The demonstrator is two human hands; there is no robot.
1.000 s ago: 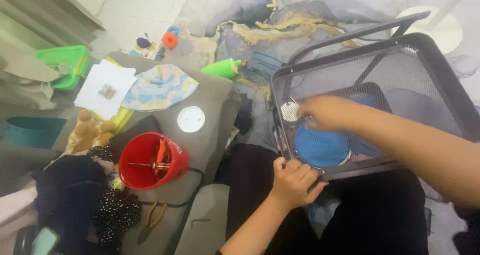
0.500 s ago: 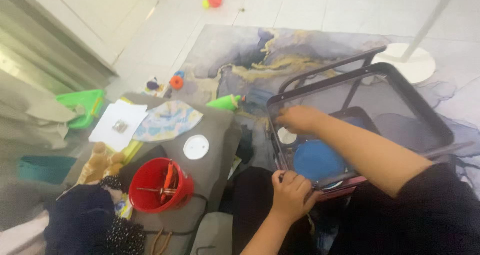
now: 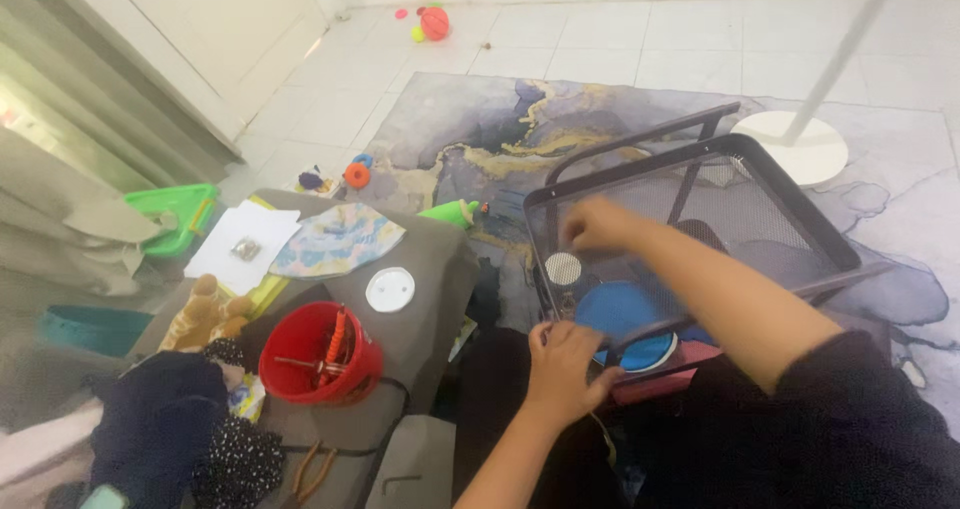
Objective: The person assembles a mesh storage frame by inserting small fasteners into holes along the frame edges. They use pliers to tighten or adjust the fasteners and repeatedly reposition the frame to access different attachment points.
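Underfoot, pale floor tiles point(image 3: 640, 29) carry a marbled grey and gold rug point(image 3: 480, 129), on which a black mesh cart point(image 3: 800, 219) stands beside a white lamp base point(image 3: 790, 144). Left of it a brown cushioned seat point(image 3: 430, 309) bears a red bucket point(image 3: 315, 354) of tools and a white disc point(image 3: 390, 290). The left hand point(image 3: 565, 369) grips the cart's near rim, fingers curled shut around it. The right hand point(image 3: 597, 224) hovers blurred inside the basket above a blue plate point(image 3: 620, 314); its fingers look loosely bent, holding nothing I can make out. Since half a second ago the view has tilted up, showing more floor, and the right hand has lifted off the plate
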